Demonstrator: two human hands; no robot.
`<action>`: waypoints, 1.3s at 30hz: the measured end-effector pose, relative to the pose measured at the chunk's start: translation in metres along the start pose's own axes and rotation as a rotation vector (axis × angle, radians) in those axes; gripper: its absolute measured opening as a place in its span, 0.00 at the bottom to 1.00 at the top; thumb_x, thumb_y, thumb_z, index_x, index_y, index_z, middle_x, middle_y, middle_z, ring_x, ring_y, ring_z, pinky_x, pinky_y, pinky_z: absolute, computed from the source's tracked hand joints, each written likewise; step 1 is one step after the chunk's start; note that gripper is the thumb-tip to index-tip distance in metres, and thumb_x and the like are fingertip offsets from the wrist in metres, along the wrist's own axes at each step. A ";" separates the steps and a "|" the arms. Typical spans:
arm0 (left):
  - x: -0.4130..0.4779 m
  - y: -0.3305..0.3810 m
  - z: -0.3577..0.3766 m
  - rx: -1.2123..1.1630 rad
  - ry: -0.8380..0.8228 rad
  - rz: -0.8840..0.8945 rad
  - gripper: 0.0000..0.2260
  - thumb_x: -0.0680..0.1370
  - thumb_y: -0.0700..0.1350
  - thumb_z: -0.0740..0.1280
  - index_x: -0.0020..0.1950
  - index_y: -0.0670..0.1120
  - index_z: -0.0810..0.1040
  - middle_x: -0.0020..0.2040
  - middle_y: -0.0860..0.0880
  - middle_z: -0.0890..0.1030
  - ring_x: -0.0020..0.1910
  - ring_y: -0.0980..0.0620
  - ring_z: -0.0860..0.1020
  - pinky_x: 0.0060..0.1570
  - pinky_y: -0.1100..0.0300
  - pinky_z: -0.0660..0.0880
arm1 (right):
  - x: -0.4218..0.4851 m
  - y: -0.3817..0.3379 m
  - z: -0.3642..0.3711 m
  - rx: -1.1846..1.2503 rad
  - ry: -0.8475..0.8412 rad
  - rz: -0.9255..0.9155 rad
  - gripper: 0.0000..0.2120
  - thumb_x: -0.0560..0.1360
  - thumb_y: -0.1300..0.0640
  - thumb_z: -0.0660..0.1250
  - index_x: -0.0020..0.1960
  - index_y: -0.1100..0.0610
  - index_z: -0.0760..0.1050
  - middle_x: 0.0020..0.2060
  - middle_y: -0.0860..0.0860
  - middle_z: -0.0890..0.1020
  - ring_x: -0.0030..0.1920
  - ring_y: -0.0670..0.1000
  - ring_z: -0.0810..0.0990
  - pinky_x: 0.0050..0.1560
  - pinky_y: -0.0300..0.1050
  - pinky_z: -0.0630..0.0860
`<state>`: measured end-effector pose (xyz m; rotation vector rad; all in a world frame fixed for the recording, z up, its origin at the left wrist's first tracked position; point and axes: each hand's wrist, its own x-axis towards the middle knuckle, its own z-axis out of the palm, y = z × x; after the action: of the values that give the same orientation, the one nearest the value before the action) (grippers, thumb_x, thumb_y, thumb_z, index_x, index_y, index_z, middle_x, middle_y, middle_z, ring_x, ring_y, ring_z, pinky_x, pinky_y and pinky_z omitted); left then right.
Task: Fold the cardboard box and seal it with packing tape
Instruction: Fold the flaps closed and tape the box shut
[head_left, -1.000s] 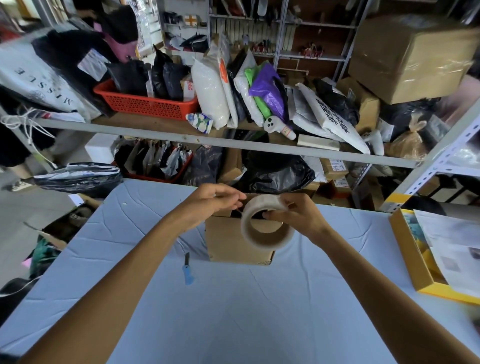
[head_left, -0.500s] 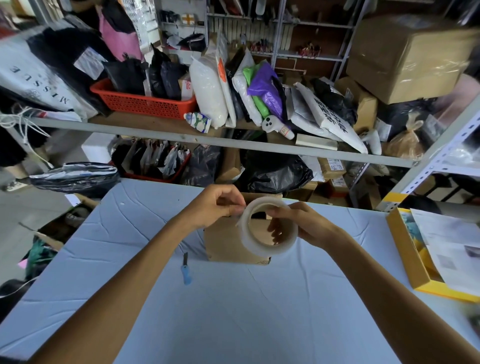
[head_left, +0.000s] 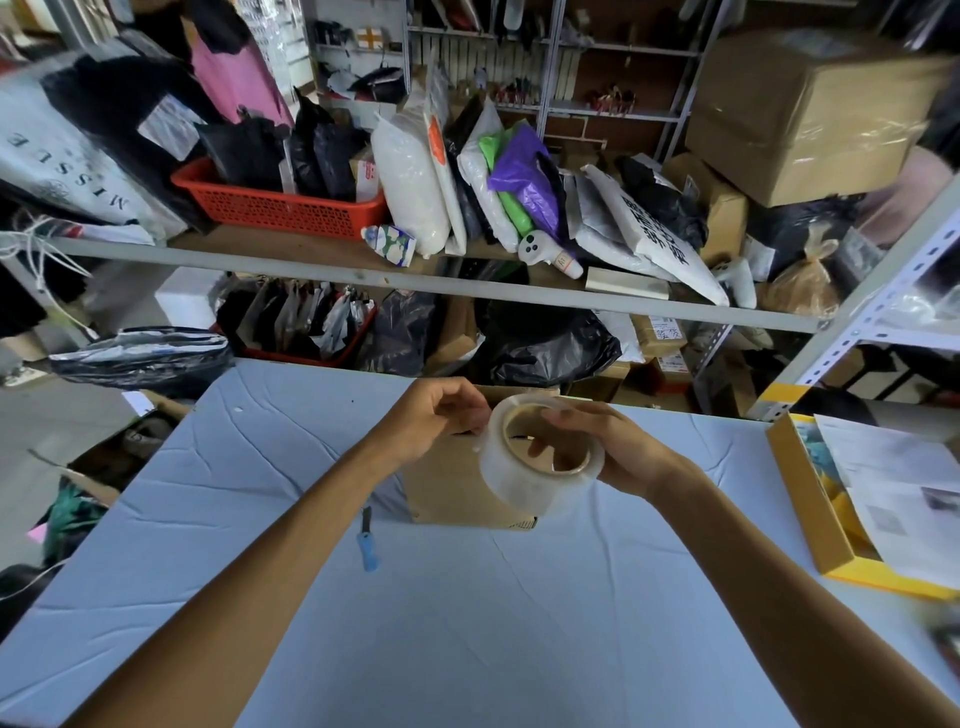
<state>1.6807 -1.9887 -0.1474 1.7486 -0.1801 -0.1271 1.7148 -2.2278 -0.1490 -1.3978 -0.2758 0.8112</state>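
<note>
View from above of two bare forearms reaching forward over a desk (head_left: 467, 623) covered with a creased pale blue cloth. The hands meet above the middle of the desk around a roll of clear tape (head_left: 519, 486), held in the air and tilted so its open core faces up and toward the camera. The right hand (head_left: 623, 452) grips the roll, with its fingers (head_left: 545, 447) curled through the core and the thumb over the outer rim. The left hand (head_left: 436, 415) is curled, its thumb and fingertips pinched together at the roll's left edge; whether they hold a loose tape end is too small to tell. Directly behind and below the hands, a small brown cardboard box (head_left: 447, 488) stands on the desk. The hands and roll hide its top, so how the flaps lie is unclear. A small blue cutter (head_left: 369, 552) lies on the cloth just left of the box, beside the left forearm. At the desk's right edge sits a shallow yellow tray (head_left: 802, 519) holding printed papers (head_left: 909, 493). Beyond the desk runs a grey metal shelf (head_left: 311, 260) crowded with white, black and purple plastic bags and a red basket (head_left: 280, 208). A big tape-wrapped carton (head_left: 795, 114) sits at the upper right.
</note>
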 end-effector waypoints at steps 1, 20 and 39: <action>0.000 -0.001 0.001 0.005 0.011 -0.003 0.07 0.75 0.35 0.68 0.43 0.47 0.80 0.40 0.53 0.83 0.41 0.63 0.80 0.42 0.72 0.74 | 0.001 0.000 0.000 0.010 -0.016 0.010 0.19 0.75 0.51 0.66 0.63 0.56 0.76 0.50 0.64 0.80 0.45 0.56 0.79 0.41 0.43 0.77; 0.011 -0.001 -0.003 0.059 0.359 -0.100 0.07 0.73 0.42 0.72 0.41 0.50 0.75 0.41 0.52 0.77 0.42 0.57 0.77 0.47 0.61 0.74 | -0.017 0.009 -0.026 0.295 0.157 -0.100 0.16 0.69 0.52 0.74 0.53 0.57 0.77 0.53 0.54 0.79 0.52 0.53 0.81 0.49 0.44 0.79; 0.005 -0.003 -0.019 -0.022 0.468 -0.258 0.13 0.67 0.39 0.77 0.49 0.44 0.80 0.39 0.45 0.85 0.35 0.54 0.83 0.45 0.55 0.81 | -0.022 -0.015 0.009 -0.811 0.363 -0.351 0.14 0.63 0.53 0.79 0.39 0.54 0.75 0.41 0.47 0.77 0.46 0.48 0.73 0.46 0.41 0.68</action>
<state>1.6889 -1.9710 -0.1470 1.7252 0.3875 0.0947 1.6986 -2.2340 -0.1272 -2.1366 -0.5859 0.1208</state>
